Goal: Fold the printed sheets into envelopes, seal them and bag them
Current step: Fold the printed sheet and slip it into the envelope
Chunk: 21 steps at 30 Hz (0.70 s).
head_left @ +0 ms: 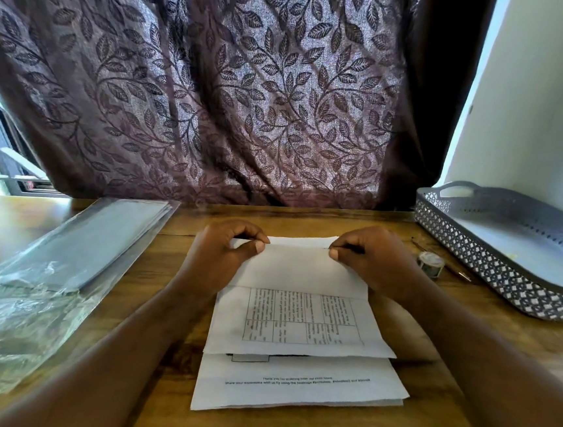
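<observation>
Here both hands work at the far end of the top sheet (302, 273), which lies on a small stack of printed sheets (299, 388) in the middle of the wooden table (449, 347). The left hand (225, 252) pinches the sheet's far left corner, thumb on top and fingers curled behind the edge. The right hand (371, 258) pinches the far right corner in the same way. A blank flap of the sheet lies folded toward the person, and its near edge crosses the top of a printed grid of text. The sheet below sticks out at the near side and shows two lines of upside-down print.

To the left, well apart from the stack, lies a heap of clear plastic bags (46, 281) with a flat grey pack inside. To the right stands a grey lattice basket (493, 266) with a handle at its far end. Between the basket and the right hand sits a small roll of tape (431, 263), just beside a thin stick (455, 271) whose kind cannot be told. A dark leaf-patterned curtain (216, 88) hangs behind the table.
</observation>
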### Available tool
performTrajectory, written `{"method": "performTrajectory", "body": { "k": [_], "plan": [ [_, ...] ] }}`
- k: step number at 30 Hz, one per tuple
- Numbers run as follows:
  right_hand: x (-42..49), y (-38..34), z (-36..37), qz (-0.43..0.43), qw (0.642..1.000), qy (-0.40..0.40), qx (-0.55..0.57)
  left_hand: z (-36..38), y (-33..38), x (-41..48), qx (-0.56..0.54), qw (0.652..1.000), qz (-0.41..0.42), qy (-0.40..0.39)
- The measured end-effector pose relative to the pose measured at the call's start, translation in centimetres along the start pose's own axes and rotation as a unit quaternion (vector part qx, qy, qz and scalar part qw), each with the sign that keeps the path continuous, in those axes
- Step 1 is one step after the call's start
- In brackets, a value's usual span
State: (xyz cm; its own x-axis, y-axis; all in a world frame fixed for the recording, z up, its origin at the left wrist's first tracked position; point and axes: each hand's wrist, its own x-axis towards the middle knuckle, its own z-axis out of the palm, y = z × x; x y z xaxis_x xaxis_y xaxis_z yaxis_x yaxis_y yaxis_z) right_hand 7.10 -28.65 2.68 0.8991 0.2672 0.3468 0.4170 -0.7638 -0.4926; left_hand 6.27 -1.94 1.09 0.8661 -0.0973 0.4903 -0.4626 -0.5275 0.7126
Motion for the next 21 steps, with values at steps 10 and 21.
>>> {"method": "performTrajectory", "body": {
  "k": [10, 21],
  "plan": [
    [-0.1, 1.5, -0.5, 0.04, 0.996, 0.036, 0.075, -0.4, -0.6, 0.2, 0.003, 1.0, -0.013, 0.008],
    [-0.4, 1.4, 0.0, 0.086, 0.966, 0.06, 0.235, -0.1, 0.1, 0.1, 0.09, 0.991, -0.068, 0.07]
  ]
}}
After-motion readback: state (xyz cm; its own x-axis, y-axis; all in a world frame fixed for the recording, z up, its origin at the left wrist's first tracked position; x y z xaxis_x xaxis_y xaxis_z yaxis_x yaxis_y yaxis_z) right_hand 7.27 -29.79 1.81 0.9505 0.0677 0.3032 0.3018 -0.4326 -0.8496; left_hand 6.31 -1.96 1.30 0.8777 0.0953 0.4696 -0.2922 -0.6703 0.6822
